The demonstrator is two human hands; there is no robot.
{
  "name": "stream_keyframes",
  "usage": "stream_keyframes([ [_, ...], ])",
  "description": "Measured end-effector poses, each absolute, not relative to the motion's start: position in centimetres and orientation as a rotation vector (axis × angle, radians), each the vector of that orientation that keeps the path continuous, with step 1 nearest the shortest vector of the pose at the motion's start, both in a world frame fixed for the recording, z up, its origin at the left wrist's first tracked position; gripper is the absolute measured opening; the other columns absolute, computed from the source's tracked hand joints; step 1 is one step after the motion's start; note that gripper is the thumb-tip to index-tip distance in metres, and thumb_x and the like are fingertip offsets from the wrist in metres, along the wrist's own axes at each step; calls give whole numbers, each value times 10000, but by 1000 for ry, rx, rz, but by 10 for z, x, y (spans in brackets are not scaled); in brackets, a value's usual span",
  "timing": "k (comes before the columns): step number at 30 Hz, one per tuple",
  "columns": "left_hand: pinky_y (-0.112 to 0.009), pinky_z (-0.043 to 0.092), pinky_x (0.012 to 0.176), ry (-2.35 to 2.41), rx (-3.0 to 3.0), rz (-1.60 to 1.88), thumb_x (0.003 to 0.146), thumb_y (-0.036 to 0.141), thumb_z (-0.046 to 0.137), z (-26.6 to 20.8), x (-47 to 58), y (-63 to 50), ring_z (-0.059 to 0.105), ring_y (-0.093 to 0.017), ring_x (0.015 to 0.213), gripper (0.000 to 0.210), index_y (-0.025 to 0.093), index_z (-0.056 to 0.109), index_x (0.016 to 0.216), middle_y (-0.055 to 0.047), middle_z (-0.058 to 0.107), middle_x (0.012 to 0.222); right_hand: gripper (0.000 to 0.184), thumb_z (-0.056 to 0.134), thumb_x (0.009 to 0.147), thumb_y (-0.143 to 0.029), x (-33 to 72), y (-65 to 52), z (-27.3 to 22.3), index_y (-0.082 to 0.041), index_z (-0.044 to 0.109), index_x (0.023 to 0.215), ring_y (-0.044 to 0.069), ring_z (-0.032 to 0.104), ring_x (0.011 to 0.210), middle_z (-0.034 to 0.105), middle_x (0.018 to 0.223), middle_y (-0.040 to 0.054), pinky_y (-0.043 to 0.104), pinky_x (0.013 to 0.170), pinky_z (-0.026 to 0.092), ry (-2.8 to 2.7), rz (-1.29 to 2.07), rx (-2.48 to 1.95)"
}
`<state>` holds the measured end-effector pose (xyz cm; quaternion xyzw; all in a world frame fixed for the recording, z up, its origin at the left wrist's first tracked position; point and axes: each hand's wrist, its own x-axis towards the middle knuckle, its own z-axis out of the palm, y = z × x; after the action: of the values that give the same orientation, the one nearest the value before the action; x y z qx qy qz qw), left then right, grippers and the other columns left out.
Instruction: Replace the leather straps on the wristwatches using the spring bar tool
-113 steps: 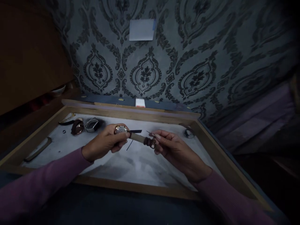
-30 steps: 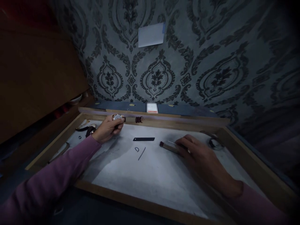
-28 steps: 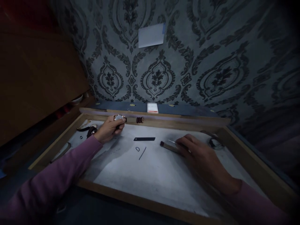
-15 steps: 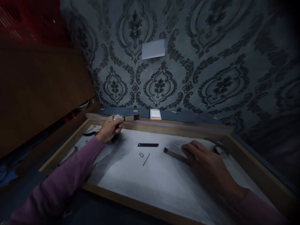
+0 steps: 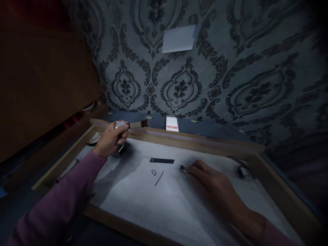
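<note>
Above the tray's back left part, my left hand (image 5: 109, 140) is closed around a wristwatch (image 5: 120, 125) with a round light dial. Its watch strap (image 5: 135, 125), with a beige lining and a dark buckle end, points right. My right hand (image 5: 212, 184) is low over the white sheet, fingers pinched on a strip that looks like a loose piece of watch strap. Only its dark tip (image 5: 182, 168) shows past the fingertips; the hand covers the rest. A flat black blade-like strip (image 5: 162, 161) lies between the hands, near pen marks.
The wooden tray (image 5: 143, 227) has raised edges and a white paper lining. A dark watch (image 5: 244, 173) lies at its right end, another watch (image 5: 118, 150) behind my left hand. A small box (image 5: 172, 123) stands beyond the back edge, before the patterned wall covering (image 5: 180, 87).
My right hand has lowered onto the loose strap piece, and the thin metal tool in its fingers no longer shows. My left hand still holds the watch. The view has shifted slightly.
</note>
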<state>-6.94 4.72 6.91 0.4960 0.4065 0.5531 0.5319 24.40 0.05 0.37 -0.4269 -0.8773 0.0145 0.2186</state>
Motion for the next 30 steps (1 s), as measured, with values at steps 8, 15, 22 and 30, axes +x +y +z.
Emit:
stream_keyframes([
  [8,-125,193,347,1038,1147,1262,755,314,698,67,-65,48,322,-11,380,317,160,434,670,70,422,528,295,379,972,-134,208,36,-7,-151,661,888,236,674,964,661,1182,145,339,747,552,-2672,107,-1088],
  [15,-124,211,356,1049,1179,1230,799,275,657,68,-65,47,334,-12,384,286,157,432,666,64,420,540,192,476,953,-109,199,48,-3,-165,658,936,210,641,898,704,1009,88,261,649,418,-2771,69,-1366],
  [22,-141,199,347,1088,1184,1197,796,235,643,66,-62,46,339,-25,380,274,161,435,634,54,418,533,196,483,956,-143,203,53,2,-149,666,885,194,629,815,696,916,78,275,609,343,-2722,118,-1493],
  [30,-152,232,355,1174,1285,1062,832,196,561,70,-49,37,343,-28,370,274,159,432,592,49,420,512,145,561,885,-173,247,28,12,-165,705,905,175,603,765,640,897,71,269,648,416,-2306,269,-1324],
])
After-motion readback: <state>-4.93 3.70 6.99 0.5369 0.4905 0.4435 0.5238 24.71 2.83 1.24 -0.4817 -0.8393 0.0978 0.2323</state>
